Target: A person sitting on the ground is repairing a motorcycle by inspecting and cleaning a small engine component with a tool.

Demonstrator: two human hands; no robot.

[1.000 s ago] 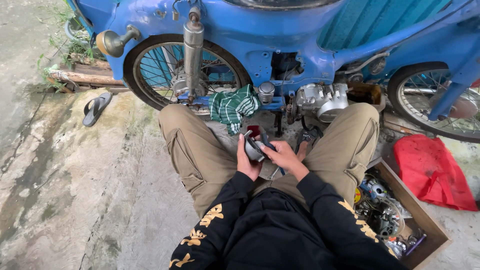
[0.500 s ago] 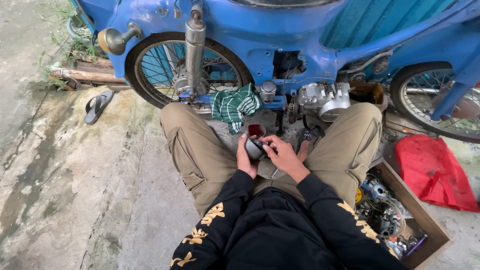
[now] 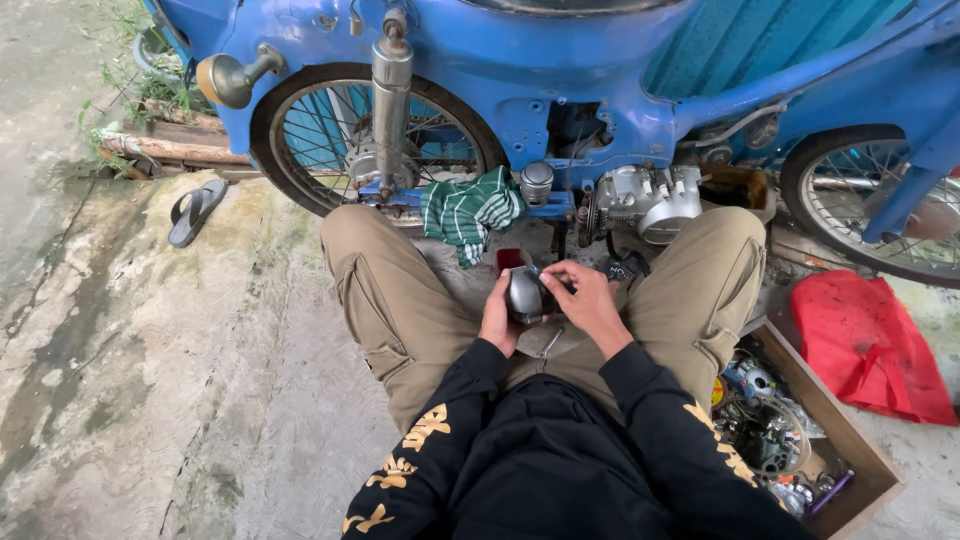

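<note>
Outdoor repair spot, an informal yard workshop on stained, cracked concrete ground with weeds and scrap wood at upper left. A blue motorbike spans the top of the frame, half stripped, with a bare engine block showing at centre and a green striped rag draped on its frame. A wooden box of loose parts sits at lower right beside a red bag (a sandal lies on the ground at left, so nothing like a formal garage).
</note>
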